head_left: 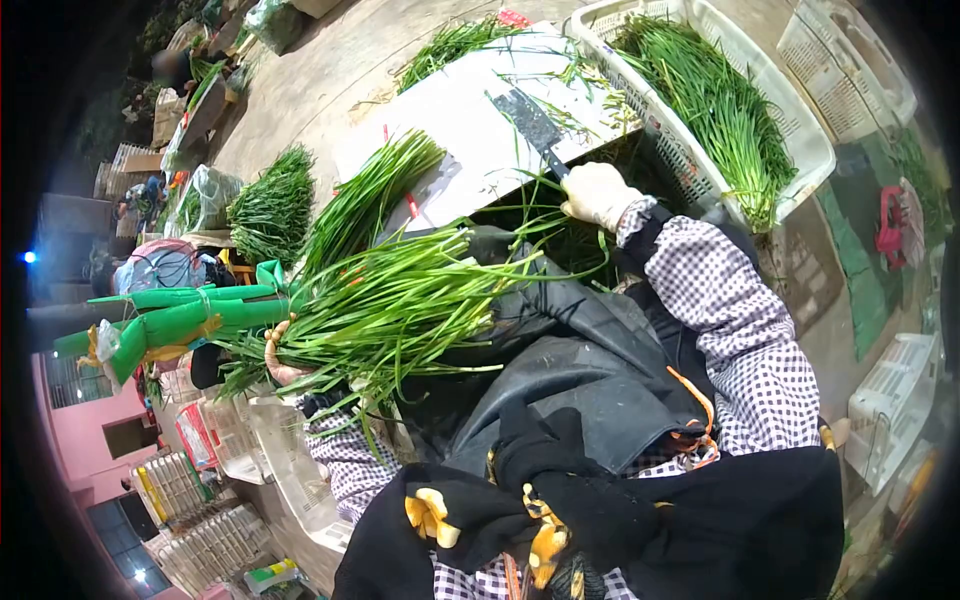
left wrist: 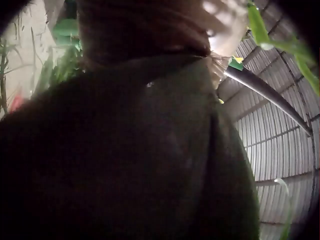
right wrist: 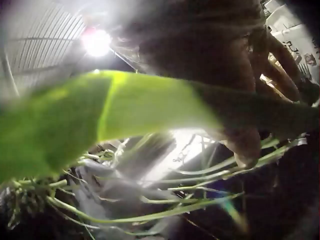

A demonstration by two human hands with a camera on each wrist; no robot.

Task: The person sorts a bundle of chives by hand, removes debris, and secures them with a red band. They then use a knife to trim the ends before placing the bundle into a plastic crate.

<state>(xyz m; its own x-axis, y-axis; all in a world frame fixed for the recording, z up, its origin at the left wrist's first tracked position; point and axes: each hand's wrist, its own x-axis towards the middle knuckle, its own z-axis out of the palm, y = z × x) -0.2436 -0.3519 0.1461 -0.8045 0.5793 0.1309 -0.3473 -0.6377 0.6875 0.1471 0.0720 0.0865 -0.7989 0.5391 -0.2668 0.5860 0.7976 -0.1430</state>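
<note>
My left hand (head_left: 284, 365) grips a big bunch of garlic chives (head_left: 400, 300) by its leafy end, with the pale stem ends fanned to the right over a dark apron (head_left: 570, 390). In the left wrist view, dark leaves and shadow hide most of that hand. My gloved right hand (head_left: 600, 195) holds the handle of a broad-bladed knife (head_left: 528, 118), whose blade lies over a white board (head_left: 470, 150). In the right wrist view a blurred leaf (right wrist: 150, 105) crosses in front of the fingers, and loose stalks (right wrist: 150, 215) hang below. Another chive bunch (head_left: 375, 190) lies at the board's near left edge.
A white plastic crate (head_left: 800, 130) at the upper right holds many chives. More chives (head_left: 455, 45) lie at the board's far side, with trimmings scattered on it. A separate bundle (head_left: 272, 205) stands on the left beside green wrapped poles (head_left: 190, 318). White crates (head_left: 895, 410) stand at the right.
</note>
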